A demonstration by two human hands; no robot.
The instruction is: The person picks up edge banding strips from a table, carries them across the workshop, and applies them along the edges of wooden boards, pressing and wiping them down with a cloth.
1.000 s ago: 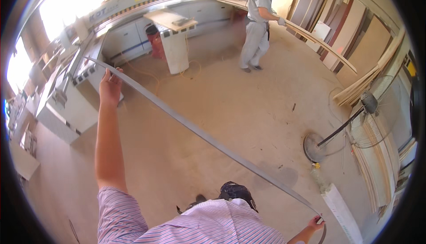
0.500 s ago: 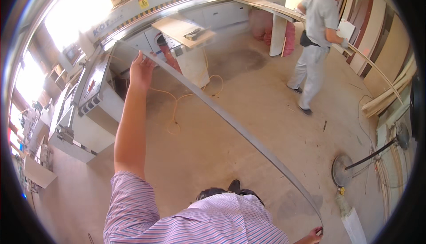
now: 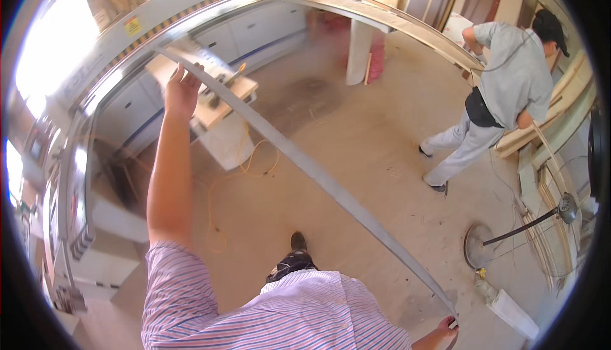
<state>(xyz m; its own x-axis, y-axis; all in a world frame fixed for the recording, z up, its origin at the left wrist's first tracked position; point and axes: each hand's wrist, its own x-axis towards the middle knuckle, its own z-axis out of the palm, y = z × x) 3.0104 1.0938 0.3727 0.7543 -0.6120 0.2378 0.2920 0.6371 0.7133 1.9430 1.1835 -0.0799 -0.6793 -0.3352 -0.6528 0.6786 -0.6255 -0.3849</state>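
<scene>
"What's in your hands?"
"I've got a long gray strip [image 3: 305, 164] slanting across above the floor [image 3: 363, 121]. My left hand [image 3: 182, 92] grips it near the far end, whose tip pokes out beyond."
"And the other?"
"My right hand [image 3: 445, 329] is clasped on it at the near end, where it curves."

1. Grey strip [image 3: 318, 178]: long and thin, stretched diagonally above the floor [image 3: 356, 127].
2. Left hand [image 3: 183, 90]: holds the strip just short of its far end.
3. Right hand [image 3: 448, 328]: holds the strip toward its near end.
4. Small worktable [image 3: 228, 146]: behind the strip's far part, which partly hides it.
5. Co-worker [image 3: 517, 85] in grey: well right of the strip.
6. Pedestal fan [image 3: 476, 246]: right of the strip's near end.
</scene>
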